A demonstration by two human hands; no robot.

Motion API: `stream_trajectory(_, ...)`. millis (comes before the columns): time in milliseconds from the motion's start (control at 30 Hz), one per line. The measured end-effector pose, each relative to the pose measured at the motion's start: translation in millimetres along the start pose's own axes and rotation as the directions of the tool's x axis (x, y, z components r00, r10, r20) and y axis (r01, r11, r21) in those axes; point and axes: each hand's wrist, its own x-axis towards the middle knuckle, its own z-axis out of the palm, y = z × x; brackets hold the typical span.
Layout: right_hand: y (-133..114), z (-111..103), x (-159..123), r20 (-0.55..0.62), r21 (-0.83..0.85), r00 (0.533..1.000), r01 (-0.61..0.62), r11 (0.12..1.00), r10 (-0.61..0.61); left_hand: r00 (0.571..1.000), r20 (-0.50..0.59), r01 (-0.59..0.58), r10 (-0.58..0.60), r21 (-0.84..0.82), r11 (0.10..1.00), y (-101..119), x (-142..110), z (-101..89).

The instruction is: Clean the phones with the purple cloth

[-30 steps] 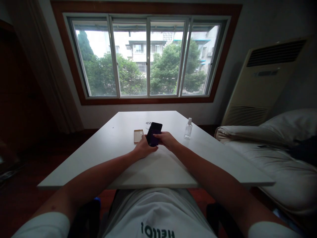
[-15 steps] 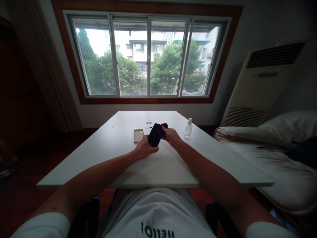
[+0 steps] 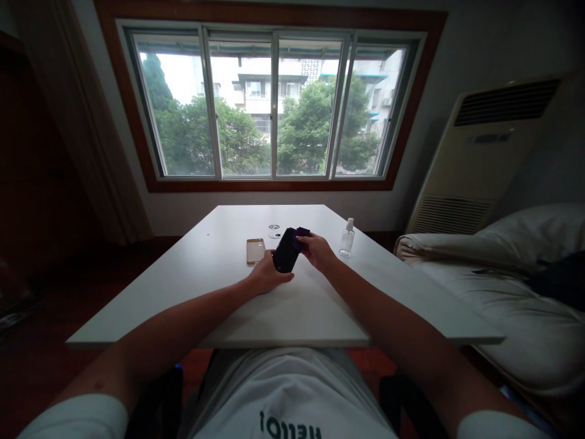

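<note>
Phone (image 3: 284, 253): long axis slants away and rightward
Left hand (image 3: 265, 274): fingers clamped on phone
Right hand (image 3: 319, 249): fingers pinching cloth (image 3: 300, 236)

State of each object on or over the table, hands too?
Left hand: gripping the phone
Right hand: pinching the purple cloth
Phone: held tilted, dark face showing
Purple cloth: bunched at phone's upper corner
Phone case: off the phone, lying flat
Bottle: upright, white top on
</note>
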Motion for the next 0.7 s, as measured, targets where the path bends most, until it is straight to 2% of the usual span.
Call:
stream_trajectory(233, 0, 6, -15, 0.119, -0.091, 0.981, -0.143, 0.986, 0.153, 1.000, -0.031, 0.004, -0.005, -0.010, 1.000, -2, 0, -0.6)
stream_trajectory(400, 6, 8, -25, 0.212, -0.242, 0.915, -0.293, 0.925, 0.345, 0.998, -0.049, 0.025, -0.027, -0.042, 0.999, -2, 1, -0.8)
stream_trajectory(467, 9, 10, -28, 0.215, -0.289, 0.895, -0.323, 0.901, 0.390, 0.998, -0.053, 0.034, -0.038, -0.064, 0.997, -3, 3, -0.5)
stream_trajectory(567, 15, 13, -30, 0.187, -0.301, 0.907, -0.313, 0.901, 0.377, 0.998, -0.051, 0.042, -0.047, -0.082, 0.996, -5, 5, -0.5)
stream_trajectory(700, 22, 18, -30, 0.123, -0.251, 0.954, -0.236, 0.939, 0.272, 0.998, -0.042, 0.039, -0.043, -0.083, 0.996, -4, 7, -1.6)
